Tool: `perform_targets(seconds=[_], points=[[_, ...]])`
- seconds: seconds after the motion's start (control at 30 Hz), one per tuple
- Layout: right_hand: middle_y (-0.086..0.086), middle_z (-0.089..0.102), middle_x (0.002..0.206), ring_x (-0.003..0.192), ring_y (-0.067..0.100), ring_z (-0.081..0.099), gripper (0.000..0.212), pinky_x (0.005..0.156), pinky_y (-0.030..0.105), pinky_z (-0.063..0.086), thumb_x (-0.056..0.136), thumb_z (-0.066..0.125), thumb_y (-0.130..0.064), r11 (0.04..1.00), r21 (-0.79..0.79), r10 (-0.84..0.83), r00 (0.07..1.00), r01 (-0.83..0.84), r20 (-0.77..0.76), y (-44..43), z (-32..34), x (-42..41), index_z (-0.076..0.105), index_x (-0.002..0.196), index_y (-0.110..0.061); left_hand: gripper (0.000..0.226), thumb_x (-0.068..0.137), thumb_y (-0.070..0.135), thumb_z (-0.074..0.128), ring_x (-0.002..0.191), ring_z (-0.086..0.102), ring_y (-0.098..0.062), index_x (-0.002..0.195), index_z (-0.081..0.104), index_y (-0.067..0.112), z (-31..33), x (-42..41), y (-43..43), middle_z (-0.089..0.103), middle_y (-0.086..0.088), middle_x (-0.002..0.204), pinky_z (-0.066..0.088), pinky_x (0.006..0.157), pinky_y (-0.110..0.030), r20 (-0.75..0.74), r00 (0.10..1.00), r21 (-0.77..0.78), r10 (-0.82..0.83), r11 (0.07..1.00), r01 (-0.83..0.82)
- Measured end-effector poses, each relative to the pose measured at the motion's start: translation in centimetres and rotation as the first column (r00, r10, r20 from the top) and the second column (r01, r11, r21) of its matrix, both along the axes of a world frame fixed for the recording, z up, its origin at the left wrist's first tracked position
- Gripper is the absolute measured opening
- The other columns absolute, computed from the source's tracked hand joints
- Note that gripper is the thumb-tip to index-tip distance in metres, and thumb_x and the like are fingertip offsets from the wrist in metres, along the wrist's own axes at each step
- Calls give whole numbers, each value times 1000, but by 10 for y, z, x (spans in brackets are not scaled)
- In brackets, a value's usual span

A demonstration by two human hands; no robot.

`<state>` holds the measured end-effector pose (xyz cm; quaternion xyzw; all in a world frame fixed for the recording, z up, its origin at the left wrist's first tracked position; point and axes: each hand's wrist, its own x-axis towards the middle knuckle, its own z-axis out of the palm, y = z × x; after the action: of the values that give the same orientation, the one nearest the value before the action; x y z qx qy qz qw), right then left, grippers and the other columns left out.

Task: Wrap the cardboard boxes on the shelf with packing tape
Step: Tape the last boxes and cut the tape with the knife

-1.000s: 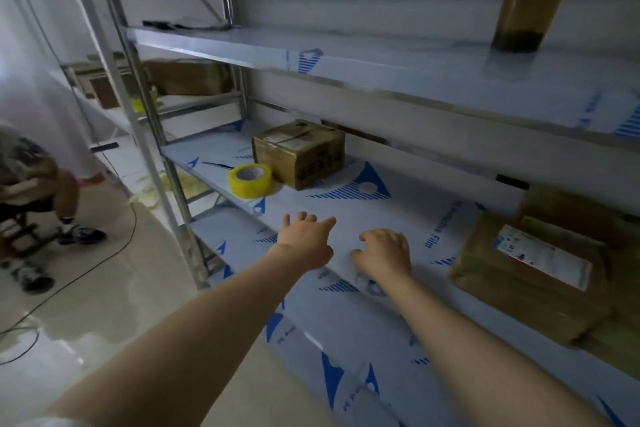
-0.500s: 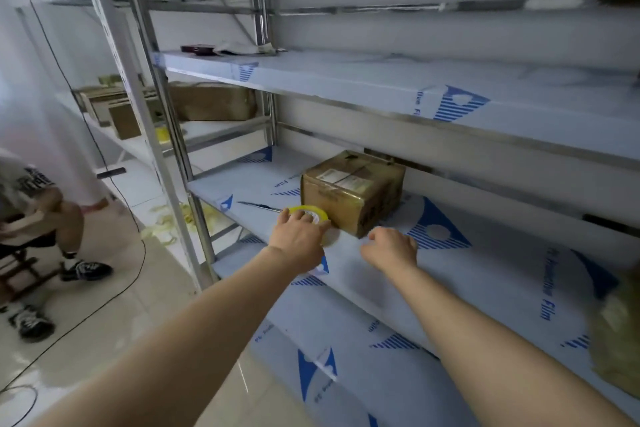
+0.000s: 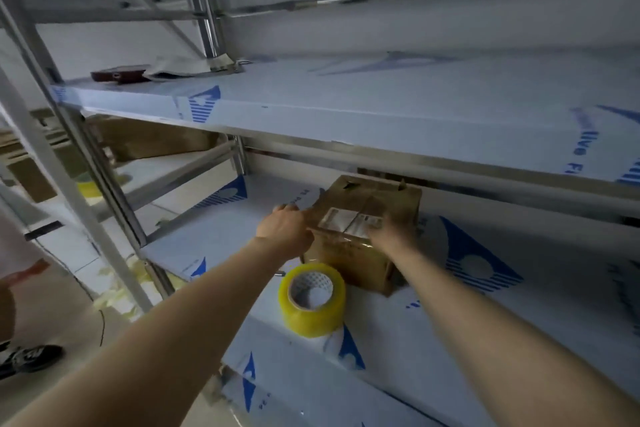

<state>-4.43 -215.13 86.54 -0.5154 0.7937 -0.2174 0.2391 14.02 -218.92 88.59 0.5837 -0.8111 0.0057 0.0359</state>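
Head view, task's thing: the cardboard box sits on the middle shelf, set back toward the wall under the upper shelf, one corner turned toward the camera
Left hand: the left hand presses against the box's left side near the top edge, its fingers reaching fairly straight along it and not clenched
Right hand: the right hand lies over the box's near right top edge beside the white label; its fingers are blurred, so I cannot tell whether they curl round the edge
Why held so: a hand on each flank looks like a bracing hold, likely to turn the box or draw it out from under the low shelf, where there is little room to run tape
Tape roll: the yellow tape roll lies flat, hole upward, at the shelf's front edge, just beside the box's near corner; neither hand touches it, and it is probably parked within easy reach
Box as container: flaps closed, label across the top, contents hidden; a gloss on the near face may be tape, but it is too blurred to say
Roll's core: hollow, nothing in it
Upper shelf: a dark red flat object and a grey crumpled sheet lie at its left end
Beyond: more brown boxes on the neighbouring rack; yellow scraps on the floor; another person's shoe at lower left
Stage: judged early, wrapping of this box not yet begun
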Motion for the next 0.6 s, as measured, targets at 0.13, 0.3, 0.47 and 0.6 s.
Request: perform_targets(seconds=[0.13,0.3,0.47,0.6], points=[[15,44,142,125,32,48,62,101,45,44,95,42,-51,998,-21,-58,996,57,-74,-27,-11,10,35,143,-12,46,93,29,46,122,44,-27,139,42,34,-6,12,-35,52,-3,129,44,90,-37,-65,997,56,-35,998,38],[18,34,149,133,34,39,61,105,39,39,100,37,-45,997,23,-67,985,71,-157,-48,-8,34,28,147,-8,31,97,34,40,102,59,-29,125,52,30,-11,28,-68,61,-9,116,46,78,-32,-194,981,123,-18,992,43],[19,27,153,138,35,33,66,111,41,33,99,37,-47,995,38,-92,989,97,-113,-78,-11,71,23,149,-6,34,95,24,41,108,57,-34,126,54,17,-16,54,-100,62,-14,118,46,84,-36,-259,966,210,5,976,51],[21,46,141,130,36,43,56,105,37,39,98,43,-42,989,26,-141,985,144,-102,-99,-10,113,41,139,-4,27,96,22,43,103,57,-34,116,52,8,-16,93,-133,61,-16,112,42,75,-32,-314,949,225,18,973,56]])
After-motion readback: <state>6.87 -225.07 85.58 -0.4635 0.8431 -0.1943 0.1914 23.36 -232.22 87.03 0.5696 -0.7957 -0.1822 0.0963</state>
